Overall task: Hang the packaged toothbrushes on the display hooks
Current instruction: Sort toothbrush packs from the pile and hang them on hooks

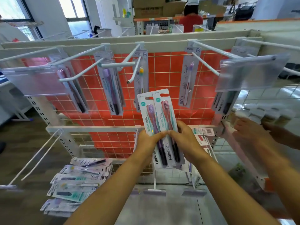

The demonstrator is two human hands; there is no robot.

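Toothbrush packs near hook, loose pile lower-left

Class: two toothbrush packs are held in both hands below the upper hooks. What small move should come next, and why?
Probably raise the two packs toward the hook bearing matching Hane packs, hang holes aimed at its tip. The left hand and right hand grip them low, fanned, holes free and below the upper hooks.

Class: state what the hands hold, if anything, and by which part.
The left hand and right hand grip two toothbrush packs around their lower middle.
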